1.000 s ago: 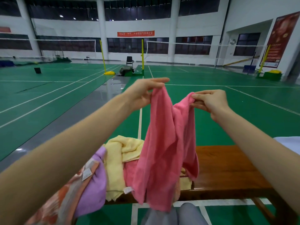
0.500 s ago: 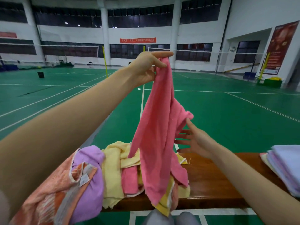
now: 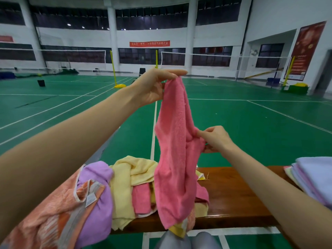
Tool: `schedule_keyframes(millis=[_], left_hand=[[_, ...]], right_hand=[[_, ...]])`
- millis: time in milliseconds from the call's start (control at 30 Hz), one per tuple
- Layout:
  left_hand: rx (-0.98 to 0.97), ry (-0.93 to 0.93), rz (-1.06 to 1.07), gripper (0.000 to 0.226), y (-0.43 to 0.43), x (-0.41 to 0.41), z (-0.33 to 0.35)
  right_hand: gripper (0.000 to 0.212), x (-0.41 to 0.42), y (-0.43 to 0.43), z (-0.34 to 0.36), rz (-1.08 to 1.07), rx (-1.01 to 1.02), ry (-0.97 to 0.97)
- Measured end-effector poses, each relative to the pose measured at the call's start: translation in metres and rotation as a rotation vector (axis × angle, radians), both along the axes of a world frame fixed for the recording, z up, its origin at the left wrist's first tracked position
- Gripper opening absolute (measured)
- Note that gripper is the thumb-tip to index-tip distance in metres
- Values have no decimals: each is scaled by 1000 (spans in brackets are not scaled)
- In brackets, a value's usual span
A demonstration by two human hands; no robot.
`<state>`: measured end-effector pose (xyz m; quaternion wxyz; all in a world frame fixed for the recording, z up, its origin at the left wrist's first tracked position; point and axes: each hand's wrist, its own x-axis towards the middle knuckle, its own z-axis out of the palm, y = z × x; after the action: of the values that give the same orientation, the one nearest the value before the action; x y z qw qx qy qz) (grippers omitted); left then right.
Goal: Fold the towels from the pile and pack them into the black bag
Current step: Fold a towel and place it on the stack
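- The pink towel (image 3: 177, 150) covers the fingertips of the left hand (image 3: 152, 88) where they pinch its top corner, and part of the right hand (image 3: 216, 139) where that hand grips its side edge.
- The hanging towel hides the middle of the loose pile; the yellow towel (image 3: 133, 169) shows only in part.
- The orange patterned towel (image 3: 53, 216) is cut off by the lower left edge.
- The folded stack (image 3: 312, 178) runs off the right edge.
- The wooden bench (image 3: 233, 198) has its ends out of sight.
- Lettering on the red banner (image 3: 149, 44) is too small to read.
- The grey knees (image 3: 186, 239) are cropped at the bottom.
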<state>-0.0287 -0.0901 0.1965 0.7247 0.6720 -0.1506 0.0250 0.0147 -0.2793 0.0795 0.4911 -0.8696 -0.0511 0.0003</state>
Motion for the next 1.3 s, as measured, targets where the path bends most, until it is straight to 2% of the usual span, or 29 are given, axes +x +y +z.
schedule_keyframes(millis=[67, 100, 133, 233, 267, 300, 333, 400, 467, 533, 600, 667, 733, 800, 900, 1000, 1067, 1133, 1167, 1300], left_hand=[[11, 11, 5, 25, 6, -3, -1], [12, 15, 35, 23, 9, -5, 0], [5, 24, 88, 21, 11, -7, 0], [-13, 135, 252, 16, 23, -9, -1], [30, 200, 280, 16, 29, -9, -2], [102, 275, 285, 19, 37, -9, -4], [191, 350, 273, 22, 45, -10, -6], [413, 456, 220, 29, 59, -11, -10], [588, 490, 199, 28, 70, -8, -13], [625, 457, 274, 26, 76, -5, -13], [577, 357, 436, 28, 80, -4, -10], [434, 243, 594, 31, 88, -1, -5], [243, 177, 645, 29, 96, -3, 3], [29, 187, 596, 31, 102, -7, 10], [-262, 207, 482, 36, 110, -11, 14], [-337, 179, 467, 38, 108, -13, 13], [-394, 128, 499, 29, 104, -14, 14], [-447, 106, 535, 16, 102, -12, 17], [-467, 115, 548, 21, 103, -11, 18], [-412, 166, 573, 16, 105, -12, 20]], right_hand=[[28, 6, -4, 2, -59, -199, -73], [24, 8, -5, 2, -78, -244, -84], [21, 9, -7, 2, -91, -181, -50], [29, 15, -16, 3, -72, 480, 273], [25, 15, -21, 6, -63, 621, 345], [18, 15, -26, 12, -55, 671, 375], [19, 16, -31, 19, -25, 671, 396], [33, 13, -40, 34, 88, 619, 399], [16, 12, -39, 47, 129, 469, 284], [13, 18, -39, 52, 35, 337, 126], [13, 24, -42, 56, -70, 152, -41], [11, 30, -47, 61, -137, 98, -102], [13, 36, -54, 69, -167, 280, -6], [14, 39, -57, 79, -156, 515, 129], [13, 42, -54, 98, -118, 659, 148], [10, 40, -49, 119, -131, 701, 24], [7, 36, -48, 130, -140, 686, -42], [24, 34, -48, 139, -150, 678, -88], [28, 33, -48, 143, -151, 683, -106], [25, 32, -51, 152, -117, 679, -99]])
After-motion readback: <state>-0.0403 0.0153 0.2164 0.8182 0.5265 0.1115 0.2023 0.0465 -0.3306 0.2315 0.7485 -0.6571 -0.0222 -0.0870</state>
